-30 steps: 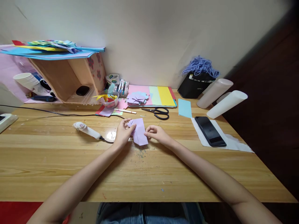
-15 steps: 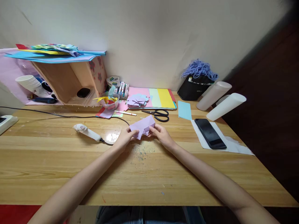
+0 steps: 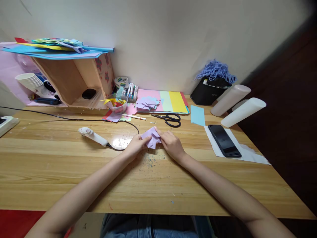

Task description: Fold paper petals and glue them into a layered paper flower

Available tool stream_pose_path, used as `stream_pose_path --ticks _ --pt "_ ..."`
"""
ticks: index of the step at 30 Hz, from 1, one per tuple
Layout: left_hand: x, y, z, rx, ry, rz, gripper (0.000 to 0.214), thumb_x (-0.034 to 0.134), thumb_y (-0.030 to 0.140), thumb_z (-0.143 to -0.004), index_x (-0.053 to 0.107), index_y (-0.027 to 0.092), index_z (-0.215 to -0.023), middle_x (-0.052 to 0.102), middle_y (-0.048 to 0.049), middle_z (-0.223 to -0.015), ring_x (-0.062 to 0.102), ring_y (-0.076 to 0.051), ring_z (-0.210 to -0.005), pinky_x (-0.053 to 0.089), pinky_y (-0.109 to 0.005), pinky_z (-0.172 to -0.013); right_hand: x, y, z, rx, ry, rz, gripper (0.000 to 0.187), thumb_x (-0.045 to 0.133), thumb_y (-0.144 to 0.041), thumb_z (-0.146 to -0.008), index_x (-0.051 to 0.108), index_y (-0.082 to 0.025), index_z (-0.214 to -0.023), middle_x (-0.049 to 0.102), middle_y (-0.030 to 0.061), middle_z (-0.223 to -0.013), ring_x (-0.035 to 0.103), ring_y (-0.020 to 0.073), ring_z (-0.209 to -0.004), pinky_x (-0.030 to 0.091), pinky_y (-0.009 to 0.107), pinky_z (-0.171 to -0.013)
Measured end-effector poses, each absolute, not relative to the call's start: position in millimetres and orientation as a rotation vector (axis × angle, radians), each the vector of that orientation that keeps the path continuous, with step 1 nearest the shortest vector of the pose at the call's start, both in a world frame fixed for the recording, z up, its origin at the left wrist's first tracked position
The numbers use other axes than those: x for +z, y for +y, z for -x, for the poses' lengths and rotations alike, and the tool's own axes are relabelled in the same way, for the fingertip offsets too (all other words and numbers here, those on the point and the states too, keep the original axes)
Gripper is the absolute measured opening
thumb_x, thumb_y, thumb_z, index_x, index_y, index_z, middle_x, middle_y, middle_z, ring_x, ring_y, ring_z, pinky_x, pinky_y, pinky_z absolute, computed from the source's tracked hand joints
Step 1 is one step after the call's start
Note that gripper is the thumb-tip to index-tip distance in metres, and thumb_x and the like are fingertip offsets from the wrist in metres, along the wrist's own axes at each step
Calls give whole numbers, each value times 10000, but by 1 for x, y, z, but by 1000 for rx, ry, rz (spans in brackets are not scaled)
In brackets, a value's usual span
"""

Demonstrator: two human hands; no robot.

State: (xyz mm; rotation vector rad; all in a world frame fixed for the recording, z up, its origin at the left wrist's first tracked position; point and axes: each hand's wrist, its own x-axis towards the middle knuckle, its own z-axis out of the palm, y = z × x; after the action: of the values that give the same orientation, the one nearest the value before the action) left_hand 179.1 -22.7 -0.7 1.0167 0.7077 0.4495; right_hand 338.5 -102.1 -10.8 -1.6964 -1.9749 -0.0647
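Observation:
A piece of folded purple paper (image 3: 151, 138) lies between my hands above the wooden table. My left hand (image 3: 137, 144) pinches its left side, thumb on top. On the right edge, my right hand (image 3: 170, 142) is closed with the index finger pressed along the upper flap; the other fingers curl out of sight. Several creases and overlapping flaps show in the paper. Just beyond it are black-handled scissors (image 3: 170, 119) and a capped marker (image 3: 134, 117). A white glue gun (image 3: 93, 136) rests left of my left hand, its cord passing behind the wrist.
Coloured paper sheets (image 3: 177, 101) with a purple paper cutout (image 3: 148, 104) lie at the back. A tub of scraps (image 3: 118, 107) stands beside a wooden box (image 3: 81, 76). On the right are a blue paper stack (image 3: 197, 115), a phone (image 3: 224, 140) and white bottles (image 3: 244, 112).
The purple paper has been folded smaller, its upper right part turned over. My right hand has shifted up along its edge, index finger now stretched on the flap. The view has tilted slightly.

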Motion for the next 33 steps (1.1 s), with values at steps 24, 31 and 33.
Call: stream_pose_path --ticks 24,31,33 --pt "-3 -9 -175 408 724 -1148 407 640 422 -673 630 118 -944 650 -83 -889 569 -152 -733 431 -252 -664 6 -99 -338 483 -1792 1590 381 320 -263 -900 432 -205 -1260 592 77 -1012 486 186 -876 396 334 -781" --pt "2 -10 -170 304 601 -1239 389 591 438 -723 639 109 -924 651 -105 -885 576 -155 -720 425 -244 -636 -1 -89 -347 1203 -1274 1380 271 567 -407 -753 574 -137 -772 576 3 -656 494 91 -533 402 230 -538" --pt "3 -10 -170 292 607 -1270 375 595 436 -718 647 113 -902 655 -87 -832 570 -143 -683 418 -234 -614 -3 -89 -347 1199 -1233 1367 264 608 -396 -717 578 -136 -754 587 3 -653 505 91 -541 400 228 -541"
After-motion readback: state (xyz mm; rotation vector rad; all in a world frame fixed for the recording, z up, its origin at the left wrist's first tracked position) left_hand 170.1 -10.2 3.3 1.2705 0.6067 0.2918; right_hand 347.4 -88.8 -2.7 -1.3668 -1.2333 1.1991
